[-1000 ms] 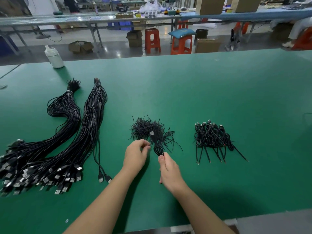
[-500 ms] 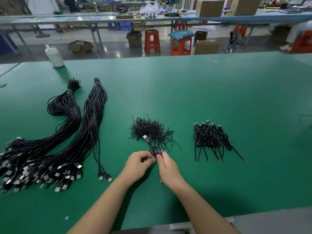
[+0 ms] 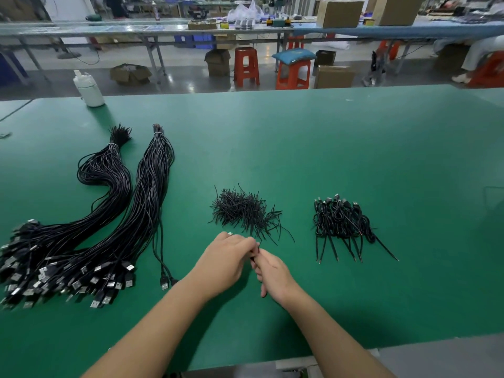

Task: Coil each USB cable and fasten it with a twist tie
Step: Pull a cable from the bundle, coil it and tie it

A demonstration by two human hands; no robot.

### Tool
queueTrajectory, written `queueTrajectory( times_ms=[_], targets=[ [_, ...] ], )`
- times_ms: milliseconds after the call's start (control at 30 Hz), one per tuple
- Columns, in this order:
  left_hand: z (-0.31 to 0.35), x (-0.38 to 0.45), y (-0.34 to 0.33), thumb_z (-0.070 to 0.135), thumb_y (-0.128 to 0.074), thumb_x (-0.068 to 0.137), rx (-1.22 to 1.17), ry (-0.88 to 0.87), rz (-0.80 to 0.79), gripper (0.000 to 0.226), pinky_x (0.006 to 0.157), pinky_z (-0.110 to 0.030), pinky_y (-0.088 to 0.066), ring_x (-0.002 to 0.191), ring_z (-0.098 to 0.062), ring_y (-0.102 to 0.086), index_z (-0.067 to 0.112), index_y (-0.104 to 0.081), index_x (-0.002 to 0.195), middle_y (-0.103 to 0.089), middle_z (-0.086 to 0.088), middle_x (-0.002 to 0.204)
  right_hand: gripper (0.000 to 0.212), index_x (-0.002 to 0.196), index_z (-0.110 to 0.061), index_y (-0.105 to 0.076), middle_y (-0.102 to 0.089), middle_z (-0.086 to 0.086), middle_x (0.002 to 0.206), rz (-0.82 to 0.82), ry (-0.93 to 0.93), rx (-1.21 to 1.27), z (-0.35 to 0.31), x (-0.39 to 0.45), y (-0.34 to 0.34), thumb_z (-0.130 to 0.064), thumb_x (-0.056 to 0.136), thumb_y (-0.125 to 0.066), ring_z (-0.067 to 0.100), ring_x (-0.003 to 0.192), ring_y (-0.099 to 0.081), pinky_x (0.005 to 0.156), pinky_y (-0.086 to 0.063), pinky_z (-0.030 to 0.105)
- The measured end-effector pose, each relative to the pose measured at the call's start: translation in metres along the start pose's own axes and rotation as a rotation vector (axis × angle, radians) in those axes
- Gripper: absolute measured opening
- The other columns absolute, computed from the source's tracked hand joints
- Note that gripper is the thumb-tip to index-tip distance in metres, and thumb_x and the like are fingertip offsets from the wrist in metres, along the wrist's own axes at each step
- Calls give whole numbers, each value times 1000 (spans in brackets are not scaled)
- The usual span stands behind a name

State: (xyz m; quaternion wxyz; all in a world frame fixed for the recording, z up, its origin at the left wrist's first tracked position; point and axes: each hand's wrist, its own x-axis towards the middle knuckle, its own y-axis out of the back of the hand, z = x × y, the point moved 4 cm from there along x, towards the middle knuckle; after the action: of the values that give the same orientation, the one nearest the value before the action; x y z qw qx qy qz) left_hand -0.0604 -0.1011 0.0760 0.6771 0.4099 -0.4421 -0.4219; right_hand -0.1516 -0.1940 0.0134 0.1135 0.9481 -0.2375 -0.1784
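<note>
**Green desk, hands meet over a cable**

Green desk (image 3: 300,148) fills the head view. Left hand (image 3: 227,257) and right hand (image 3: 274,274) pinch a black coiled USB cable (image 3: 253,255), nearly hidden, before the twist ties (image 3: 240,211). Earlier its loop showed above the fingers.

Black USB cables (image 3: 114,222) and twist ties (image 3: 240,211) on green table (image 3: 300,148).

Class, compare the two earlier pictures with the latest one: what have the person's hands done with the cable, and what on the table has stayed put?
The left hand and right hand have closed together; the coiled cable, earlier sticking up in plain view from the right hand, is now almost hidden between their fingers. The twist tie pile, finished coils and long cable bundles stayed where they were.
</note>
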Motion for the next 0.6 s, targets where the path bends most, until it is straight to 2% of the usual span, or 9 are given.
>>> queueTrajectory(
  times_ms=[100, 167, 200, 267, 367, 467, 533, 600],
  targets=[
    [-4, 4, 0, 19, -52, 98, -196, 183, -11, 13, 82, -29, -38, 82, -11, -56, 29, -56, 90, -64, 13, 87, 24, 76, -31, -51, -40, -6, 63, -23, 35, -55, -4, -4, -1, -46, 85, -35, 17, 55, -43, 56, -46, 41],
    [-6, 5, -1, 17, -55, 96, -308, 315, -20, 11, 82, -31, -44, 82, -13, -58, 24, -60, 88, -65, 11, 85, 24, 93, -31, -54, -52, -3, 71, 4, 100, -242, -6, -7, -4, -46, 93, -35, 23, 63, -55, 66, -49, 42],
    [-6, 6, -1, 17, -56, 96, -343, 377, -27, 11, 81, -30, -47, 83, -13, -60, 22, -62, 88, -66, 11, 85, 26, 99, -25, -50, -57, -1, 78, 29, 145, -374, -6, -8, -6, -45, 99, -33, 26, 73, -58, 71, -48, 43],
    [-8, 4, 0, 18, -57, 95, -382, 474, -74, 13, 78, -25, -48, 84, -10, -61, 24, -63, 86, -67, 11, 86, 26, 92, -22, -40, -55, -1, 82, 99, 235, -576, -5, -12, -11, -42, 105, -27, 31, 79, -56, 72, -44, 44],
    [-13, 2, 5, 21, -58, 94, -338, 508, -179, 14, 67, -19, -43, 79, -9, -59, 28, -63, 83, -66, 12, 84, 25, 84, -26, -29, -42, -7, 76, 134, 326, -684, -7, -18, -18, -38, 105, -27, 27, 68, -45, 64, -34, 41],
    [-15, 3, 8, 20, -57, 91, -276, 523, -243, 11, 58, -12, -38, 74, -7, -56, 25, -66, 85, -63, 13, 79, 24, 84, -24, -27, -34, -8, 74, 145, 361, -718, -10, -23, -20, -34, 105, -30, 24, 64, -35, 63, -25, 38],
    [-14, 5, 9, 20, -59, 89, -255, 550, -241, 9, 54, -8, -35, 71, -5, -54, 24, -66, 84, -61, 14, 77, 22, 85, -23, -29, -35, -7, 78, 144, 359, -728, -11, -24, -19, -32, 105, -32, 23, 66, -35, 64, -25, 37],
    [-14, 5, 10, 19, -64, 85, -248, 597, -202, 6, 53, -12, -37, 67, -5, -54, 23, -65, 81, -61, 13, 76, 20, 88, -22, -33, -40, -5, 83, 141, 354, -740, -11, -24, -19, -32, 105, -32, 23, 69, -39, 66, -26, 36]
  ],
)
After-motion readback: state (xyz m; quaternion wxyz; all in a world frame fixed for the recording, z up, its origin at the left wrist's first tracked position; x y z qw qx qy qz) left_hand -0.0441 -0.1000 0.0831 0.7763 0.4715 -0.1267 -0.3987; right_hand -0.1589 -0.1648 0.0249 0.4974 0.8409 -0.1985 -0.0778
